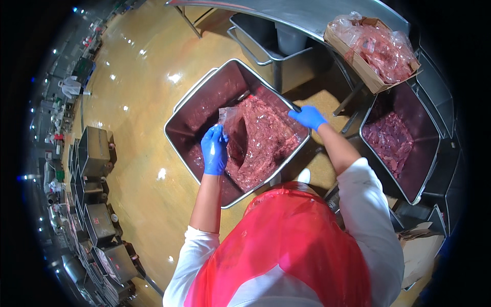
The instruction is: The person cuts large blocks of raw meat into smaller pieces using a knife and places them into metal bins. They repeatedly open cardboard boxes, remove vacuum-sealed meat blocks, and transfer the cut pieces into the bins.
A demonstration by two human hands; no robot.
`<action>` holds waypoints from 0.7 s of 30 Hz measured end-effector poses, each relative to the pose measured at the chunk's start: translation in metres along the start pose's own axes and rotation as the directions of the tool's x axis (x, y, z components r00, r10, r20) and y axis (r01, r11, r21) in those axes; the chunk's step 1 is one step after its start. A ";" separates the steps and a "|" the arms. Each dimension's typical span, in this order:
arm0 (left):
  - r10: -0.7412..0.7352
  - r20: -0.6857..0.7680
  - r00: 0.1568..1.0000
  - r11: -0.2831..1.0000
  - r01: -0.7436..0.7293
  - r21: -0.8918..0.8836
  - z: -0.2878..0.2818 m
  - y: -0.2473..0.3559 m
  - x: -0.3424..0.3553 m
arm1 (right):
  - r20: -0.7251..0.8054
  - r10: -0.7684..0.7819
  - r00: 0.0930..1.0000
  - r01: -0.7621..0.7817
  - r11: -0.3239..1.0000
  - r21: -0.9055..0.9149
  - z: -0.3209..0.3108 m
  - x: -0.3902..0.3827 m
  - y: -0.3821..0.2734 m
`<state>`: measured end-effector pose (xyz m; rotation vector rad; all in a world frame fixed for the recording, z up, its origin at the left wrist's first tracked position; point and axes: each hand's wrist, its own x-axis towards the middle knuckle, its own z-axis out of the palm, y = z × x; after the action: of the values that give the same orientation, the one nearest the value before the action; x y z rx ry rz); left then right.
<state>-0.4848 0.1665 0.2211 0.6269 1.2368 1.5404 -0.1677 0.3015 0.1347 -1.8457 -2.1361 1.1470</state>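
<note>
A deep metal tub (195,101) stands in front of me, with a large heap of red ground or chopped meat (266,135) in it. My left hand (214,152), in a blue glove, is over the tub's left half. Its fingers are closed on a clear plastic bag (231,123), which hangs against the meat; the bag's lower part is hard to make out. At the tub's right edge my right hand (309,117), also gloved in blue, has its fingers closed over the metal rim.
An open cardboard box (353,55) with plastic-wrapped meat rests at the steel table's (312,15) edge. Right of me stands a second metal tub (427,153) with darker meat pieces. Another cart (255,43) is under the table. Several metal bins (97,220) line the left side.
</note>
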 end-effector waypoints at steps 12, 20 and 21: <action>-0.111 -0.073 0.991 0.852 0.057 -0.521 0.008 0.024 0.023 | 0.073 0.058 0.996 -0.083 0.192 0.978 0.111 -0.041 -0.063; 0.004 -0.143 0.990 0.904 -0.065 -0.422 -0.001 0.024 0.046 | -0.059 0.043 0.997 0.051 0.175 0.983 0.097 0.017 -0.126; -0.021 -0.159 0.987 0.909 -0.048 -0.415 -0.014 0.025 0.048 | -0.054 0.016 0.998 0.050 0.201 0.978 0.100 0.022 -0.136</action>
<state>-0.5227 0.2060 0.2301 0.2338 0.9706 1.8255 -0.3355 0.2762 0.1343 -1.0947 -0.7695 1.7807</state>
